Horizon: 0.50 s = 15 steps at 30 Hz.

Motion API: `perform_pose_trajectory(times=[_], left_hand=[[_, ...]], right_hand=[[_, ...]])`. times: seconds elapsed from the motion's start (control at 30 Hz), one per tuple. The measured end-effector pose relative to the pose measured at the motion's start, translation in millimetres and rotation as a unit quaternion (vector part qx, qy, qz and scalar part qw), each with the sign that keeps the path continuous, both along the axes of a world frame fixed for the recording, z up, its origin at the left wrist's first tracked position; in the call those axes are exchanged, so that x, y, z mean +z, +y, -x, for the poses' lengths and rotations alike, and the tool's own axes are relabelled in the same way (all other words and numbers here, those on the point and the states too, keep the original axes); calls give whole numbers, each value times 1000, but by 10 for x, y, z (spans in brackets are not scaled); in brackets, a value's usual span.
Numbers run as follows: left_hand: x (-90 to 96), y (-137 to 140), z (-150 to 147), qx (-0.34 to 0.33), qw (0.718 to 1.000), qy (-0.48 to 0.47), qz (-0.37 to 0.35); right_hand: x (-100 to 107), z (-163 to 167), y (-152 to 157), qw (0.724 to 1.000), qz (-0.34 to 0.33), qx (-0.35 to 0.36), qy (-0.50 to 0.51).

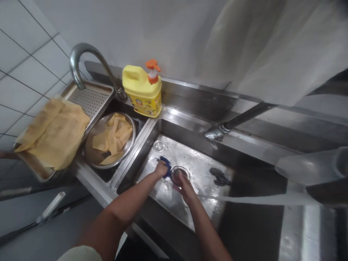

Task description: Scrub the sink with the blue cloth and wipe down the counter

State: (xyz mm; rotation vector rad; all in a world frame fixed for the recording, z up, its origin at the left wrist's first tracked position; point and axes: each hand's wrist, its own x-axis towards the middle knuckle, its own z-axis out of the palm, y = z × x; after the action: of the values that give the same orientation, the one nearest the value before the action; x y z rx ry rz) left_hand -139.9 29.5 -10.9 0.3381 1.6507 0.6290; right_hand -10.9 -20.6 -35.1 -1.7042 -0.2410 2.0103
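Over the sink (195,152), my left hand (161,169) is closed on a blue scrubbing cloth (166,166); its exact kind is blurred. Close beside it, my right hand (186,185) grips a small round dish with a shiny rim (176,170). The fingers lie across the dish and the thumb is at its lower edge, so part of it is hidden. The cloth is close to the dish's left side; I cannot tell whether they touch. A crumpled dark scrap (219,176) lies on the wet sink floor to the right.
A drain (158,146) is in the sink's far left corner, and a tap (214,133) hangs over the back edge. Left stand a yellow pump jug (143,92), a steel bowl (89,154) with brown paper, stacked trays (102,105) and a curved faucet (89,49).
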Motion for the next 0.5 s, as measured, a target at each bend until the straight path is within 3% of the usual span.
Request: perform_pose_trajectory(times=[0.1, 0.17, 0.23, 0.27, 0.33, 0.4, 0.43, 0.5], left_hand=[[370, -163, -85, -120, 990, -32, -61], [675, -223, 73, -203, 962, 6, -185], [973, -239, 389, -227, 928, 84, -284], [1102, -235, 579, -202, 925, 120, -298], [1291, -218, 936, -93, 947, 144, -273], [1371, -211, 1142, 24, 969, 88, -230], [1370, -218, 1156, 58, 977, 38, -200], [1300, -259, 992, 55, 990, -71, -112]], right_hand=[[32, 69, 95, 999, -19, -38, 16], [81, 10, 137, 996, -31, -76, 21], [149, -121, 150, 992, -39, -110, 55], [187, -196, 142, 988, -42, -130, 72], [266, -319, 96, 981, -45, -169, 83], [343, -364, 23, 977, -29, -203, 52], [381, -354, -13, 974, -20, -222, 41], [454, -297, -62, 967, -28, -248, 58]])
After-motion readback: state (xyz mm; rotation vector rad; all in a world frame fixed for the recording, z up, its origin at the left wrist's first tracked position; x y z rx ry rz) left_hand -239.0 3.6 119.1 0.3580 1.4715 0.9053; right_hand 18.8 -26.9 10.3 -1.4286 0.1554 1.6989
